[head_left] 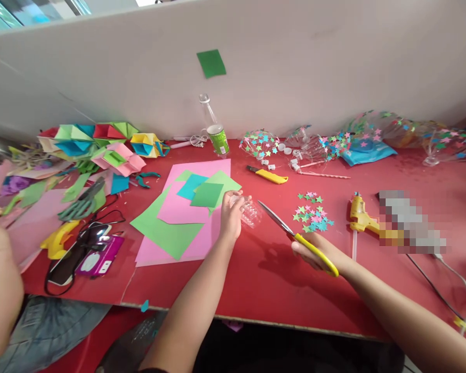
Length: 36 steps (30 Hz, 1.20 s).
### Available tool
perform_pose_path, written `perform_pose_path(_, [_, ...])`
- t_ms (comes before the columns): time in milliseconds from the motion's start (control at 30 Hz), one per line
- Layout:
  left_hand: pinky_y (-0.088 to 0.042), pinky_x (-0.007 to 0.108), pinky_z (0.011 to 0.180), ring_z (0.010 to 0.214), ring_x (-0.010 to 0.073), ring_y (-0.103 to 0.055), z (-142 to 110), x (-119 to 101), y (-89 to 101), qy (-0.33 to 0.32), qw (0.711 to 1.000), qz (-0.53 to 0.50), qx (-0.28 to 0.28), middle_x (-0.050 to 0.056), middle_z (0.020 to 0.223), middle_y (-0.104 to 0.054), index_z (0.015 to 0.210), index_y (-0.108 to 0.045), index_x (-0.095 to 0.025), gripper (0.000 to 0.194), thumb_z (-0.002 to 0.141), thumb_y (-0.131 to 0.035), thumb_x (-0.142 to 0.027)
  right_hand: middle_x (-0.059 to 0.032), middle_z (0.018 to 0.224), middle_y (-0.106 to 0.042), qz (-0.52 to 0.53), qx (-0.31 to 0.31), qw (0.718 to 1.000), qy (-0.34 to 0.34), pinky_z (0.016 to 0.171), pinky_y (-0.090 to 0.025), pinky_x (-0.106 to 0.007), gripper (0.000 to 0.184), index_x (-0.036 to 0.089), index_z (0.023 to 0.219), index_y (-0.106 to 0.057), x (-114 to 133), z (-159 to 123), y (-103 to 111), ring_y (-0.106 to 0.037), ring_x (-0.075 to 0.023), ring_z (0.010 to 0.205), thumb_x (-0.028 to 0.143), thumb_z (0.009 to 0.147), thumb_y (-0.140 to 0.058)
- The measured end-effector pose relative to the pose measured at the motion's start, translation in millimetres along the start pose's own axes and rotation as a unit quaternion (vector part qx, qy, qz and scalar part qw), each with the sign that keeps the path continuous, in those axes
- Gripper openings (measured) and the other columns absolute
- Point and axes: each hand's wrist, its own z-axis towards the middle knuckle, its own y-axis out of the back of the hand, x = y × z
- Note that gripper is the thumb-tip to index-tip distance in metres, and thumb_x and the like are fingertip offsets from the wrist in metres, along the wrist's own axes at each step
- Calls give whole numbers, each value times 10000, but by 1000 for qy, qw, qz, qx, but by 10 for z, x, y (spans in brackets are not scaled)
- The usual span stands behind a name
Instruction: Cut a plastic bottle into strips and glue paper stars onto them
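Observation:
My left hand (232,213) is closed on a transparent, ridged piece of plastic (251,213), which looks like part of a bottle. In my right hand (319,249) is a pair of scissors (276,219) with yellow handles. The blades point up and left, a little apart from the plastic, and look nearly closed. Under and beside my left wrist lie pink sheets (182,213) and green paper (173,233). Small paper stars (312,213) lie just beyond the scissors, and a yellow utility knife (270,175) rests farther back.
A bottle (216,132) with a green label stands by the wall. Star-covered plastic pieces (259,144) line the back. At right lie a yellow glue gun (361,215) and cables. Folded paper shapes (118,158), a phone (70,259) and a co-worker's arm (0,295) are at left.

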Motion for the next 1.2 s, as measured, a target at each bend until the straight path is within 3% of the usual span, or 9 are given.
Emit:
perform_pose_path(133, [-478, 265, 773, 802, 129, -639, 16, -26, -12, 2, 998, -5, -57, -16, 820, -592, 923, -567, -215, 196, 759, -653, -279, 53, 561, -424, -60, 45, 995, 58, 457, -304, -225, 621, 208, 711, -410, 96, -108, 105, -383, -79, 469, 820, 814, -395])
perform_pose_path(333, [-477, 253, 766, 795, 110, -623, 4, -52, -10, -1, 997, -50, -65, -12, 887, -580, 861, -563, -208, 209, 736, -710, -290, 54, 541, -402, -93, 95, 991, 5, 466, -289, -224, 631, 207, 696, -388, 157, -187, 119, -366, -76, 465, 817, 845, -325])
perform_pose_path(767, [-507, 294, 845, 865, 114, -630, -115, -13, -112, -11, 999, -14, -43, 16, 1107, -542, 869, -579, -216, 189, 757, -709, -296, 64, 496, -391, -27, 86, 996, 4, 471, -305, -241, 648, 185, 747, -485, 100, -102, -38, -375, -79, 434, 800, 865, -318])
perform_pose_path(1200, [-512, 308, 885, 905, 126, -623, -141, -20, -119, -46, 998, 6, -42, 18, 1109, -530, 879, -599, -228, 182, 779, -707, -334, 73, 447, -399, -10, 84, 996, -7, 470, -325, -234, 664, 186, 756, -498, 111, -81, -70, -388, -80, 404, 827, 832, -346])
